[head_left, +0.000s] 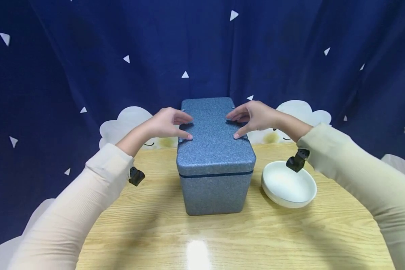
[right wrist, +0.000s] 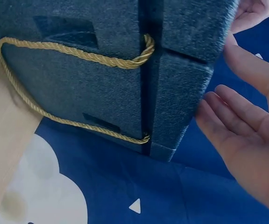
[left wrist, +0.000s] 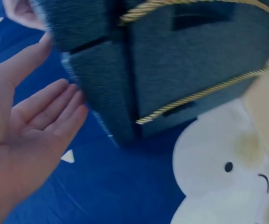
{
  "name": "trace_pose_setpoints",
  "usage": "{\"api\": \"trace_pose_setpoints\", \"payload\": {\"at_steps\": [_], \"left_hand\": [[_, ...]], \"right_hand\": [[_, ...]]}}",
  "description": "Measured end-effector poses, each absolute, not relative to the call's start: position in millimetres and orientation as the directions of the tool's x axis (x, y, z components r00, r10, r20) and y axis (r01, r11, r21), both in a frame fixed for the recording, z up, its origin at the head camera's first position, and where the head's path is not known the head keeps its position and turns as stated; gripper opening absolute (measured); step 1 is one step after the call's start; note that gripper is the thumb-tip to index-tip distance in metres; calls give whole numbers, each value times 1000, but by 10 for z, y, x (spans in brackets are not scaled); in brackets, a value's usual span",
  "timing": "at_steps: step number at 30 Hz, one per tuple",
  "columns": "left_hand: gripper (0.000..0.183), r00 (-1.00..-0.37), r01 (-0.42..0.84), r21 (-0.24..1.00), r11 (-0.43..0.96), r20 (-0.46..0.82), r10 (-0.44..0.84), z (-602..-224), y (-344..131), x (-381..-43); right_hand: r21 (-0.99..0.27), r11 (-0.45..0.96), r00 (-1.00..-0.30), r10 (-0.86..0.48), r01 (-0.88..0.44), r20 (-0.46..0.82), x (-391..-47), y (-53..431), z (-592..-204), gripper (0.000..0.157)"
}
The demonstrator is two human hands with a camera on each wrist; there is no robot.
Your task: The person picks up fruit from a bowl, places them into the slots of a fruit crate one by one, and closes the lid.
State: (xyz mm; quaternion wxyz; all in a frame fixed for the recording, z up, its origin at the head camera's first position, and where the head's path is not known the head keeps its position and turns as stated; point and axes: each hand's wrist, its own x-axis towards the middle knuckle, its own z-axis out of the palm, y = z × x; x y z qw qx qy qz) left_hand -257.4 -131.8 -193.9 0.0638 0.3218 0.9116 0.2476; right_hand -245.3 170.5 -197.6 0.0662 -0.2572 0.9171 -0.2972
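A blue-grey foam box (head_left: pixel 216 195) stands on the table with its lid (head_left: pixel 214 150) on, and a thin dark seam runs between the two. My left hand (head_left: pixel 164 123) has its fingertips at the left edge of the lid's top, thumb nearer me. On the opposite edge, the fingertips of my right hand (head_left: pixel 259 115) rest in much the same way. Fingers on both hands are spread and relaxed. A gold rope handle (left wrist: pixel 190 96) hangs on the box's left side, and another gold rope (right wrist: pixel 90 57) loops along its right side.
To the right of the box sits a white bowl (head_left: pixel 288 183) on the wooden table (head_left: pixel 202 232). Behind everything hangs a dark blue curtain (head_left: pixel 155 45) with white triangles and cloud shapes. Small black wrist cameras sit at both sleeves.
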Motion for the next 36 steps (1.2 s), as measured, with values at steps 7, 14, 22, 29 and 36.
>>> {"api": "trace_pose_setpoints", "payload": {"at_steps": [7, 14, 22, 29, 36], "left_hand": [[53, -768, 587, 460, 666, 57, 638, -1957, -1310, -2629], [49, -747, 622, 390, 679, 36, 664, -1972, -1322, -2639], [46, -733, 643, 359, 676, 34, 679, -1974, -1249, -2568], [45, -726, 651, 343, 677, 22, 687, -1997, -1205, -2499], [45, -731, 648, 339, 682, 24, 682, -2023, -1193, -2524]], "right_hand": [[-524, 738, -876, -481, -425, 32, -2475, 1695, -1989, 57], [-478, 751, -858, -514, -457, 11, -2467, 1659, -1982, 53], [-437, 771, -860, -510, -463, 11, -2378, 1705, -1967, 53], [-417, 776, -863, -504, -472, 38, -2287, 1747, -2003, 53], [-428, 785, -879, -475, -447, 46, -2319, 1739, -2053, 53]]}}
